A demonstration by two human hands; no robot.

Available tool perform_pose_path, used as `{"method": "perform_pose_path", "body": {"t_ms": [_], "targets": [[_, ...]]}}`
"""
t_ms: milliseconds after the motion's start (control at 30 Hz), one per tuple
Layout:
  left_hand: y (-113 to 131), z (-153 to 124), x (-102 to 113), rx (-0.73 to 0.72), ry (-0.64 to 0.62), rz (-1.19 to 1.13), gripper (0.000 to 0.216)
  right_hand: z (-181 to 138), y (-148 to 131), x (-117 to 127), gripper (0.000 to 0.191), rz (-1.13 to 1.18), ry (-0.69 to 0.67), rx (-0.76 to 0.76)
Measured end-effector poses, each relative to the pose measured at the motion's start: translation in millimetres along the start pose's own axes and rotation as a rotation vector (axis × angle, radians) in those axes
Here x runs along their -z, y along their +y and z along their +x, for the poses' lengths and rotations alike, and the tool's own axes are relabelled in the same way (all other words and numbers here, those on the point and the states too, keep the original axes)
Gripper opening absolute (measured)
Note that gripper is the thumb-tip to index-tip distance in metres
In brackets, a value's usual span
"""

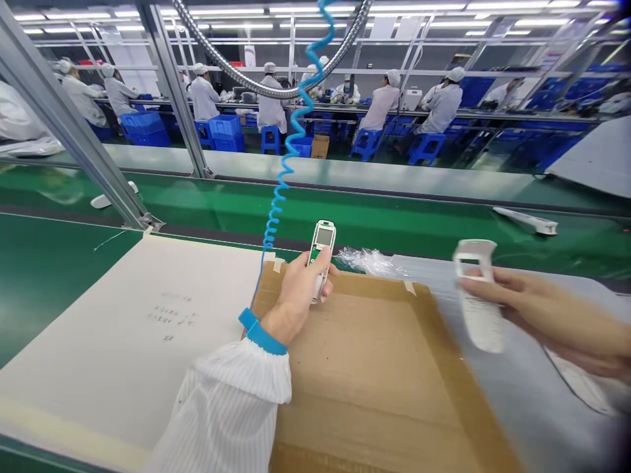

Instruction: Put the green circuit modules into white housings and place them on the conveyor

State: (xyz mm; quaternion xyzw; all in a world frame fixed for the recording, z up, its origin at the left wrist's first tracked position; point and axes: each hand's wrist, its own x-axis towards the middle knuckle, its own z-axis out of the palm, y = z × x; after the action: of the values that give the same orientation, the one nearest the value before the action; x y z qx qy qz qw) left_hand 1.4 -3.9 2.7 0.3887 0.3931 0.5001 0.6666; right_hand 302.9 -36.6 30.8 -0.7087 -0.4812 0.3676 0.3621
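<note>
My left hand is closed around a slim white device with a small grey screen and a green circuit board showing, held upright over a brown cardboard sheet. A blue wrist strap with a coiled blue cord runs up from that wrist. My right hand, blurred by motion, grips a white plastic front cover with a rectangular window, at the right over a grey surface.
A white foam sheet lies left of the cardboard. Crumpled clear plastic sits behind it. White parts lie on the green conveyor belt. A metal frame post slants at left. Several people in white coats sit at a far bench.
</note>
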Motion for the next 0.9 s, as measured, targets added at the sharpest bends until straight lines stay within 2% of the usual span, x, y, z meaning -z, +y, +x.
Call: {"method": "perform_pose_path", "body": {"t_ms": [67, 200, 267, 333, 467, 633, 700, 800, 900], "targets": [[-2.3, -1.9, 0.3, 0.005, -0.011, 0.117, 0.046, -1.4, -22.9, -37.3, 0.028, 0.29, -0.125, -0.053], [-10.7, -3.6, 0.5, 0.013, -0.06, 0.32, 0.052, -4.5, -39.2, -117.2, 0.028, 0.802, -0.165, -0.004], [-15.9, -2.6, -0.5, -0.009, -0.058, 0.355, 0.055, -7.9, -38.9, -145.3, 0.025, 1.011, -0.221, 0.009], [-19.6, -0.9, -1.8, -0.01, -0.003, 0.368, 0.052, -11.6, -35.9, -158.7, 0.028, 1.133, -0.286, 0.029], [-17.6, 0.9, -2.9, 0.121, 0.082, 0.362, 0.041, -12.2, -22.5, -149.0, 0.038, 1.146, -0.394, 0.101], [-9.6, 0.6, -0.8, 0.189, 0.074, 0.36, 0.037, 0.2, 1.1, -125.8, 0.039, 0.873, -0.477, 0.194], [-8.9, 2.4, 1.6, 0.138, 0.117, 0.441, 0.038, 3.5, 7.0, -123.7, 0.037, 0.81, -0.478, 0.24], [-8.5, 5.6, 6.4, -0.031, 0.16, 0.584, 0.049, 5.5, 10.2, -125.6, 0.035, 0.779, -0.437, 0.249], [-8.8, 5.3, 9.0, -0.226, 0.082, 0.729, 0.042, 7.2, 10.4, -129.0, 0.04, 0.759, -0.413, 0.241]]}}
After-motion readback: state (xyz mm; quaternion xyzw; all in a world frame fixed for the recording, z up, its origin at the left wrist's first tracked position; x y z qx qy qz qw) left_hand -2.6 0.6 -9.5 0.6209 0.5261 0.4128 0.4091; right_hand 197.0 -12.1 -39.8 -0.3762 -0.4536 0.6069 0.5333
